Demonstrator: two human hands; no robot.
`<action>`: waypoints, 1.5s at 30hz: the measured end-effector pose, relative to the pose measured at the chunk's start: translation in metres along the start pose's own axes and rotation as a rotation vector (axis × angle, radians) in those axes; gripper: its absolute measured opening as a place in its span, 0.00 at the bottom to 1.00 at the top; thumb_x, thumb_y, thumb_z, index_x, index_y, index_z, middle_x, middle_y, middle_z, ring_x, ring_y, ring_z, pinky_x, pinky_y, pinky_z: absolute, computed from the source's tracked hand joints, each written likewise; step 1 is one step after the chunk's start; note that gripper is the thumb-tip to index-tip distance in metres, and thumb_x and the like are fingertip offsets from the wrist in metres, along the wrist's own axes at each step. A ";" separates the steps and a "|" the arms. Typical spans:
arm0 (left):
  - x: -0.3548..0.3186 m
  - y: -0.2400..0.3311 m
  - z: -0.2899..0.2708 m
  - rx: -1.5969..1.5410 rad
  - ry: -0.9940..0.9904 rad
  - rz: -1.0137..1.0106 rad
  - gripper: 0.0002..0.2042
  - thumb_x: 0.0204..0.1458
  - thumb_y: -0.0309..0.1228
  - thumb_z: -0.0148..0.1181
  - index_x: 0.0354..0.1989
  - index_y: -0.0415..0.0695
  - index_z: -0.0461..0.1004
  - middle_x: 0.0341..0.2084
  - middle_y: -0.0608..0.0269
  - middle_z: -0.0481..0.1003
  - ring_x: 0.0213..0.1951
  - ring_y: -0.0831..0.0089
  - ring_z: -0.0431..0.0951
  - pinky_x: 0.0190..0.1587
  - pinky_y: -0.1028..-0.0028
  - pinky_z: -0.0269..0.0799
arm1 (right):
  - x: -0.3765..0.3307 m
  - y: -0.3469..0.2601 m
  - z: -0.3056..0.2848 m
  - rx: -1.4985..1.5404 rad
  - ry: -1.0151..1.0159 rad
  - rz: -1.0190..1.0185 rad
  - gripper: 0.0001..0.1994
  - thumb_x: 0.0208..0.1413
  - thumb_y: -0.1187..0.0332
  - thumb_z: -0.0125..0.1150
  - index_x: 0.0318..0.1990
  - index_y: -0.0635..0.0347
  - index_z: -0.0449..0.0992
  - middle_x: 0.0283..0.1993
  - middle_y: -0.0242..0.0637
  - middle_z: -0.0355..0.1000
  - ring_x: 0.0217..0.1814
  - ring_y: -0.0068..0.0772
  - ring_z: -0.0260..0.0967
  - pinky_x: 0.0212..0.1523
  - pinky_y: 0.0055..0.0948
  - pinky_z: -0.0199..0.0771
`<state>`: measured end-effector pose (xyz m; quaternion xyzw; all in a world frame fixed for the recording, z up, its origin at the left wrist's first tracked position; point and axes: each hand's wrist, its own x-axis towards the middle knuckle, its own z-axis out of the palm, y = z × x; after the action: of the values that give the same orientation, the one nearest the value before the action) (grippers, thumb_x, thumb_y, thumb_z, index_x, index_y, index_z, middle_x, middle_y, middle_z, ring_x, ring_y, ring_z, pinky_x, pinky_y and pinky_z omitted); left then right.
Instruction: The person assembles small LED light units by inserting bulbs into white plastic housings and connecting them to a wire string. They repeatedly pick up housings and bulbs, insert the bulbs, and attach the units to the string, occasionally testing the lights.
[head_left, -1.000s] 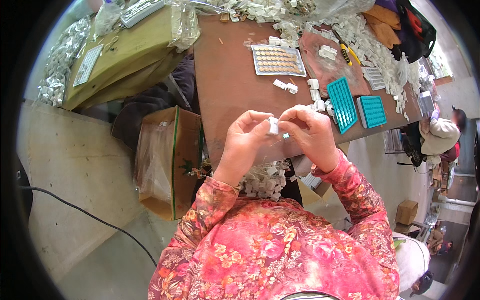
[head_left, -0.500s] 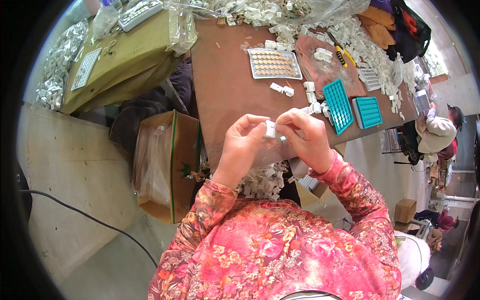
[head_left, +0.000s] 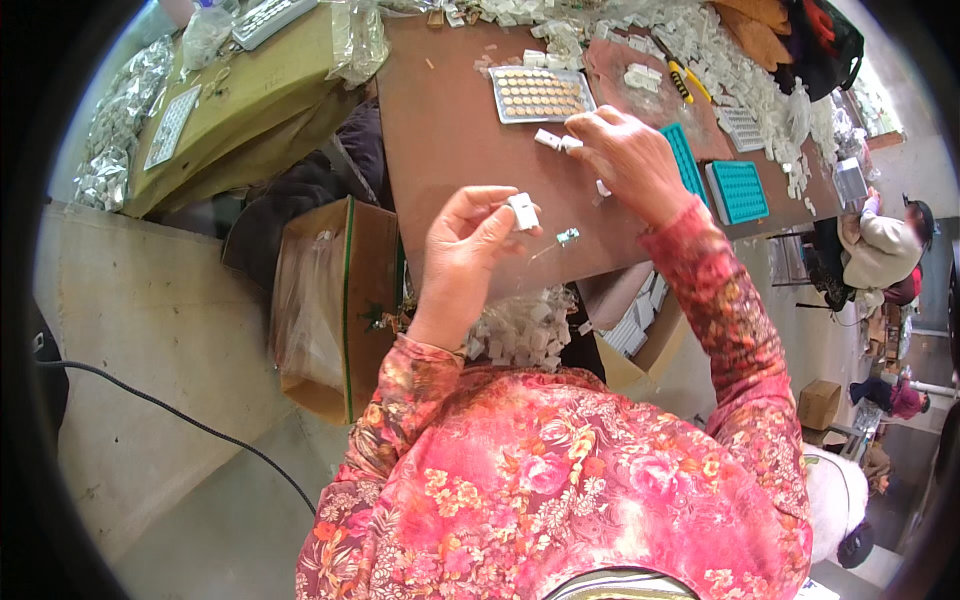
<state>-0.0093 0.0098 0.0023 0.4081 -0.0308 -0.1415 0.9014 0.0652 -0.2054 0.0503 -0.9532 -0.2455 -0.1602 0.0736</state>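
Observation:
Between the thumb and fingers of my left hand (head_left: 462, 250) is a small white plastic casing (head_left: 523, 212), held above the table's near edge. Just right of it, a little green circuit board (head_left: 568, 237) shows with thin wires; whether it hangs or lies on the table I cannot tell. My right hand (head_left: 632, 162) reaches farther out over the table, its fingers bent and closed on the right one of two white plastic casings (head_left: 571, 143). The left one (head_left: 547, 139) lies beside it. The right thumb is partly hidden. Another small white piece (head_left: 602, 188) sits under this hand.
Beyond my hands stands a white tray of round copper-coloured discs (head_left: 541, 95). Teal trays (head_left: 738, 193) lie at the right, with yellow-handled pliers (head_left: 680, 82) on a pink cloth behind. White pieces heap along the far edge. A cardboard box (head_left: 348, 310) stands left; other people work at far right.
My right hand has left the casing in my left hand and moved away to the white casings near the disc tray. My left hand still holds its casing. The whole view has shifted slightly.

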 end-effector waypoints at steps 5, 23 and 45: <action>-0.032 0.028 0.002 0.336 -0.074 0.202 0.12 0.54 0.17 0.55 0.48 0.36 0.69 0.40 0.62 0.74 0.43 0.76 0.76 0.43 0.77 0.74 | -0.004 0.012 0.032 0.020 -0.013 -0.076 0.06 0.53 0.68 0.55 0.37 0.56 0.76 0.34 0.39 0.74 0.41 0.43 0.73 0.39 0.40 0.74; -0.084 0.020 0.033 0.446 0.123 0.219 0.17 0.56 0.22 0.55 0.55 0.34 0.68 0.39 0.63 0.77 0.38 0.81 0.77 0.37 0.82 0.72 | -0.052 -0.100 -0.036 1.493 -0.101 0.238 0.04 0.54 0.75 0.61 0.33 0.66 0.73 0.27 0.30 0.73 0.27 0.13 0.69 0.28 0.16 0.72; -0.049 0.017 -0.021 0.326 0.159 0.305 0.12 0.55 0.22 0.58 0.47 0.37 0.67 0.37 0.56 0.78 0.36 0.77 0.76 0.37 0.80 0.71 | -0.057 -0.099 0.001 1.381 0.063 0.409 0.06 0.52 0.77 0.63 0.38 0.64 0.77 0.32 0.28 0.74 0.37 0.17 0.72 0.40 0.16 0.71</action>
<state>-0.0482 0.0499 0.0040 0.5488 -0.0435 0.0358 0.8340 -0.0303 -0.1449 0.0361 -0.7109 -0.1049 0.0214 0.6951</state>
